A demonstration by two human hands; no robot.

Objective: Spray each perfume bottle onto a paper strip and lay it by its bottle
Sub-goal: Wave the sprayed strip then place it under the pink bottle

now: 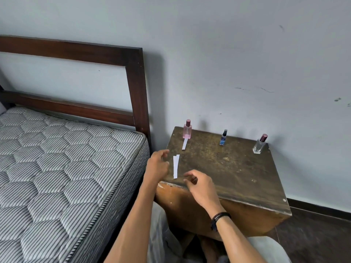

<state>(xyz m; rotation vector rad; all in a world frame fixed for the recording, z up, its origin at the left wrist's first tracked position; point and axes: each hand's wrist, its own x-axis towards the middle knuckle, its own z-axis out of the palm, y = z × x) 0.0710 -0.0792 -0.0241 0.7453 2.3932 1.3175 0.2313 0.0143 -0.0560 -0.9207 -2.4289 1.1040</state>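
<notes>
Centre-right: pink bottle [187, 130], blue bottle [223, 138], clear bottle [259, 145] along the counter's [237, 168] rear; blue label illegible. One strip [184, 144] lies before the pink bottle; spare strips [176, 166] between left hand [157, 165] and right hand [201, 186], grips apart.

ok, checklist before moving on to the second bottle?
1. The pink glass bottle stands upright with a white paper strip laid in front of it: ok.
2. The spare white strips lie on the worn wooden table, beside the left hand: ok.
3. Neither the left hand nor the right hand holds anything: ok.
4. The small blue bottle and the clear glass bottle stand upright: ok.
5. Strips by those two bottles: not ok, none there.
6. Spare strip count: cannot tell, they overlap.
</notes>
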